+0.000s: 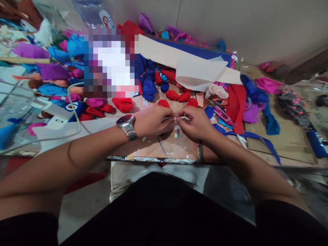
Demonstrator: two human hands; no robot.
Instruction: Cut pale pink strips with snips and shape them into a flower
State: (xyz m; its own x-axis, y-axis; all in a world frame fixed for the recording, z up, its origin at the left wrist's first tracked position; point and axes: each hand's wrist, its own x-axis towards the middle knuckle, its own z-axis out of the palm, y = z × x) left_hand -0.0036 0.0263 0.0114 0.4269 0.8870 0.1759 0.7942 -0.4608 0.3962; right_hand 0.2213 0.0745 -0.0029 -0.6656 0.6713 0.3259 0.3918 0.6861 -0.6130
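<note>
My left hand [153, 120], with a metal watch [126, 126] on its wrist, and my right hand [193, 122] meet over the front of the table. Fingertips of both are pinched on a thin white strip [183, 118]; its ends partly hide behind the fingers. Whether it is paper, string or cloth I cannot tell. Just beyond the hands lie twisted red cloth bundles [178, 96], and behind them dark blue cloth bundles [149, 89]. Small white scraps [176, 135] are scattered on the tabletop [153, 147] below my hands.
Many coloured cloth bundles [53, 71] pile up at left, crossed by a white cable [77, 116]. A cream sheet [156, 51] and translucent paper [197, 73] lie at the back. To the right are red cloth strips [235, 107], a blue ribbon [263, 140] and cardboard [289, 143].
</note>
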